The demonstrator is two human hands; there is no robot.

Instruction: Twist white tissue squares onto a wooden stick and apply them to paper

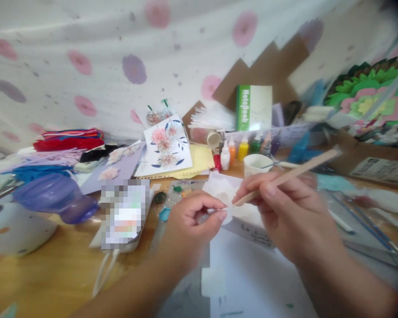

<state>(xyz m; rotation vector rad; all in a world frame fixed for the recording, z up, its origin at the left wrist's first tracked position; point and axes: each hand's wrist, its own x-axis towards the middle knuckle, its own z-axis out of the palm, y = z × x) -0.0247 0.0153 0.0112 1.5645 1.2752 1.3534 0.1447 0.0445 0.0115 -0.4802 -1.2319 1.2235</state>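
Observation:
Between thumb and forefinger, my left hand pinches a small, thin whitish piece whose kind I cannot make out. My right hand grips a flat wooden craft stick like a pen. The stick slants down to the left, and its lower tip meets or nearly meets the white piece. Right beneath both hands stands a small white box with handwriting on its front. White sheets of paper lie below it on the desk.
Behind my hands stand a white paper cup and several paint bottles. A phone with a cable and a purple plastic bowl are on the left. Thin brushes lie at the right, before a cardboard box.

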